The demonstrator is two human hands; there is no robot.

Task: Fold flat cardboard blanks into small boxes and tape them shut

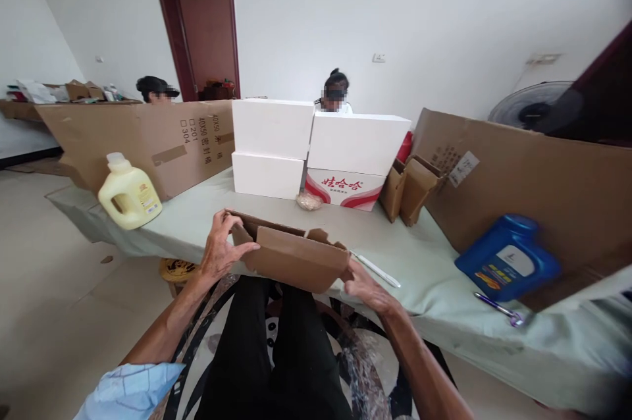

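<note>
A small brown cardboard box [299, 259] is held at the table's near edge, above my lap, with its flaps standing up along the top. My left hand [222, 249] grips its left end, the thumb pressed on the near side and the fingers over the far edge. At the opposite end, my right hand [363, 283] is closed on the right corner, its fingers partly hidden by the cardboard. Just beyond that hand, a white pen-like tool [378, 268] lies on the green tablecloth [212, 189].
White boxes [273, 129] stand stacked at the back. Large cardboard panels [192, 137] rise on both sides. A yellow jug [129, 193] is left; a blue bottle [508, 259] and purple pen [498, 308] are right. Folded brown cartons [417, 189] lean near the stack. Two people sit behind.
</note>
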